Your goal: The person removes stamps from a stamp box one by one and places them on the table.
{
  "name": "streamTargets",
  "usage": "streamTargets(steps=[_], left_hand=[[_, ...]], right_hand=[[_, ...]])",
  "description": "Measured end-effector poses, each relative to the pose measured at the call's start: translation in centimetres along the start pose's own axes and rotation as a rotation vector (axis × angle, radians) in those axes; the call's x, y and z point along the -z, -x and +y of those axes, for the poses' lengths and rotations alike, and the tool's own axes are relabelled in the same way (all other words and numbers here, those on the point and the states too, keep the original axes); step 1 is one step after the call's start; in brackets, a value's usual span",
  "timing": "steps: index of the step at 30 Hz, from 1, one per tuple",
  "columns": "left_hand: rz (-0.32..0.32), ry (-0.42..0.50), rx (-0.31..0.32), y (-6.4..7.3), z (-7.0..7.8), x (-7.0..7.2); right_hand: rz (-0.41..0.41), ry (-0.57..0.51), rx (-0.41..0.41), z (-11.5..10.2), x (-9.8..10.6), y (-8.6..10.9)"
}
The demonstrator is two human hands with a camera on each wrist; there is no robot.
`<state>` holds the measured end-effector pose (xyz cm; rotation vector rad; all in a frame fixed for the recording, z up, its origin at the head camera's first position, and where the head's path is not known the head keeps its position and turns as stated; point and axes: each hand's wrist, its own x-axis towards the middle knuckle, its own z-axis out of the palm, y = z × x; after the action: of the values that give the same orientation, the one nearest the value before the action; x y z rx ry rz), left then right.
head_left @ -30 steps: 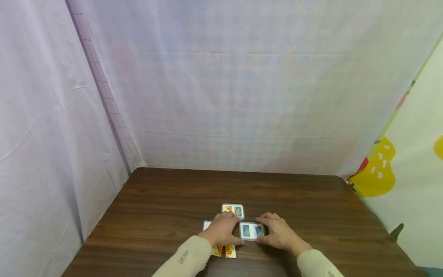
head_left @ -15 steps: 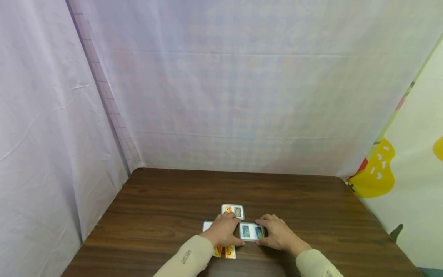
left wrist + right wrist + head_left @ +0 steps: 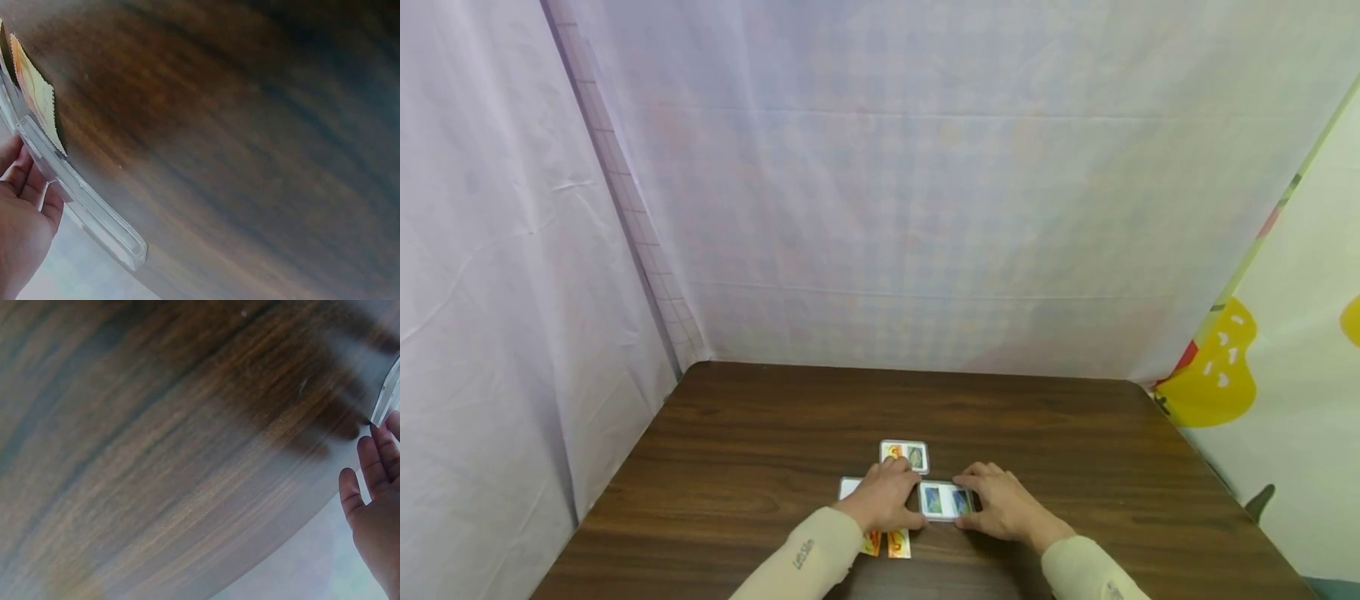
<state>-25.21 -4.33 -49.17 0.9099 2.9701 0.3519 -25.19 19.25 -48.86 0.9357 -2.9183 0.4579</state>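
Between my hands lies a flat clear stamp case with two blue-green stamps on white. My left hand grips its left end, thumb at the near corner and fingers at the far one. On the right end, my right hand holds it the same way, thumb and forefinger at the corners. Under my left hand, mostly hidden, is another clear case. The left wrist view shows a clear case edge at my left fingertips. In the right wrist view, a case corner meets my right fingertips.
Just beyond my left hand a third case holds an orange stamp and a greenish one. Two orange-yellow stamps lie on the near side. The dark wooden table backs onto a pale curtain.
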Motion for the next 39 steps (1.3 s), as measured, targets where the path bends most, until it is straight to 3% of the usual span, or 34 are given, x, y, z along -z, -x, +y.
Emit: streamTargets(steps=[22,39], left_hand=[[-0.04,-0.042,-0.005,0.23,0.43,0.5],[-0.046,0.002,0.029,0.0,0.44,0.21]], right_hand=[[-0.01,0.032,0.026,0.2,0.05,-0.11],[-0.037,0.051,0.022,0.0,0.0,-0.17]])
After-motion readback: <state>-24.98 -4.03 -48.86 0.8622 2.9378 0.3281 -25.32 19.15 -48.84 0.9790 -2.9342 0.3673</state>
